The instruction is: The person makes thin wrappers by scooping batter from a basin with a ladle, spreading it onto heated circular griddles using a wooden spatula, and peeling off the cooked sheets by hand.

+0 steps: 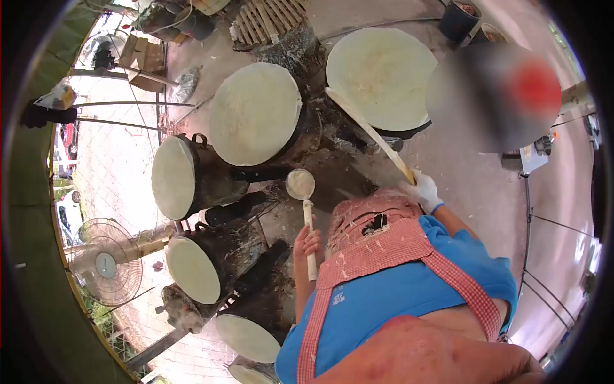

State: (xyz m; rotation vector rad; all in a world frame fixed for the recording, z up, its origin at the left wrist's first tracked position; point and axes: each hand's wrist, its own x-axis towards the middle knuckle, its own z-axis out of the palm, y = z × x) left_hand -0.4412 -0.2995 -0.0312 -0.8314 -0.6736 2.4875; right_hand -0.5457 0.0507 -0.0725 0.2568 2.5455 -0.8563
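My left hand, bare, is wrapped round the pale handle of a ladle, whose round bowl points away from me. My right hand, in a white glove, grips the near end of a long flat wooden stick. The stick's far end lies at the lower left edge of a large round pale griddle. Left of that one is another round pale griddle. A smaller-looking round surface shows farther left on a dark stove.
More round pale tops stand on sooty stoves at the lower left. A fan is at the far left. A slatted wooden piece lies at the top, and a dark bucket stands at the upper right. A blurred round patch covers the right side.
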